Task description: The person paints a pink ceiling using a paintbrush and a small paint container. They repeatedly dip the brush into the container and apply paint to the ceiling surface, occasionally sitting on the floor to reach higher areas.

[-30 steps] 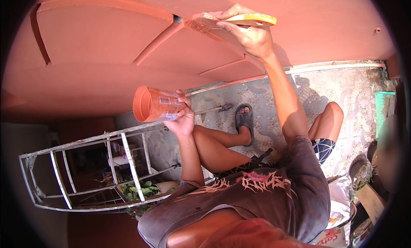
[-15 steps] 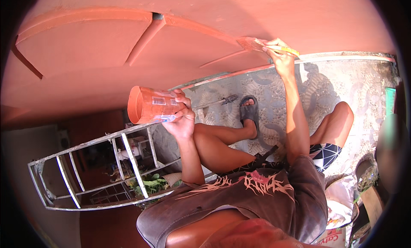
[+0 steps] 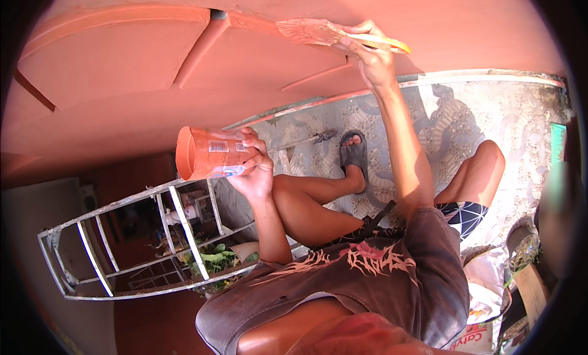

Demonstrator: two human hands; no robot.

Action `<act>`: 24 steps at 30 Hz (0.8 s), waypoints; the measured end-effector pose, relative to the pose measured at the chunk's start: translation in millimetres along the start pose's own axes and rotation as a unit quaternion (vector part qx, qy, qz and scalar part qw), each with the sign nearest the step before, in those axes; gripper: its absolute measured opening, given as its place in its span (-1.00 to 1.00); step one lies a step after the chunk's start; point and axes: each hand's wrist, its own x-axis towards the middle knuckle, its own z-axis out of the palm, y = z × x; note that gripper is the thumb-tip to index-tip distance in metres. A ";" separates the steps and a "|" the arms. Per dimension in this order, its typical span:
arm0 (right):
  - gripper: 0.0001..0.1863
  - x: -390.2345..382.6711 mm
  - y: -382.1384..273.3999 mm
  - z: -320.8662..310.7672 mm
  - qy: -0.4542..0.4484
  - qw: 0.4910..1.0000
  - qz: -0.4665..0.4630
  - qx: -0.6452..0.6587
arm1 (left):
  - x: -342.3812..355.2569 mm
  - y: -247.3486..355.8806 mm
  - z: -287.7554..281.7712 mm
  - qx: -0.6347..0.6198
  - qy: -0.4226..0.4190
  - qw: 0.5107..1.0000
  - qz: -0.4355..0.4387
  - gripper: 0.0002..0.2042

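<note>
My left hand [image 3: 256,171] grips an orange-coated plastic cup [image 3: 205,154] around its side. The cup lies tipped sideways, its mouth facing left; whether paint is inside I cannot tell. Up at the salmon-coloured wall [image 3: 465,30], my right hand [image 3: 375,60] pinches a paintbrush [image 3: 343,37] by its yellow-ended handle. The paint-covered bristles point left, over the raised band [image 3: 251,23] of the wall; whether they touch it I cannot tell.
A metal ladder [image 3: 184,220] extends at the left, with green plants [image 3: 214,260] showing near it. Patterned tile floor [image 3: 429,122] runs below the wall. Bags [image 3: 487,278] and a wooden board [image 3: 531,294] sit at the lower right. A dark tool [image 3: 324,135] lies near my sandalled foot [image 3: 352,156].
My right hand has moved up and left with the paintbrush along the wall. The left hand and cup have shifted slightly left.
</note>
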 end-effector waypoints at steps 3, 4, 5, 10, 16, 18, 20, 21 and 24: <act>-0.89 -53.1 29.5 -62.1 0.122 0.989 0.080 0.033 | 1.6 2.1 -0.8 0.000 0.002 1.000 -0.011 -0.49; -0.89 -66.7 35.0 -83.9 0.143 0.985 0.091 -0.023 | 2.4 2.2 -0.5 0.000 0.004 1.000 -0.019 -0.51; -0.89 -76.6 39.0 -105.0 0.164 0.978 0.099 -0.081 | 3.0 1.4 -0.2 -0.002 0.005 1.000 -0.022 -0.50; -0.90 -61.7 11.0 -80.3 0.157 0.938 0.079 -0.298 | 4.8 -4.0 2.4 -0.009 0.000 0.999 -0.031 -0.49; -0.90 -45.2 -26.2 -20.0 0.060 0.966 -0.015 -0.250 | 3.7 -6.3 3.5 -0.015 0.000 1.000 -0.022 -0.50; -0.90 -47.9 -16.6 -33.2 0.094 0.967 0.007 -0.238 | 5.2 -4.2 0.9 -0.010 -0.004 1.000 -0.021 -0.49; -0.89 -55.5 5.4 -57.6 0.119 0.968 0.032 -0.221 | 7.5 -2.9 1.7 -0.007 -0.003 1.000 -0.028 -0.49; -0.89 -60.3 20.5 -75.9 0.128 0.966 0.047 -0.218 | 10.0 -4.5 3.5 -0.008 0.000 0.999 -0.033 -0.49; -0.88 -66.8 32.8 -102.4 0.137 0.955 0.081 -0.252 | 8.8 -1.4 1.8 -0.010 0.003 0.999 -0.033 -0.49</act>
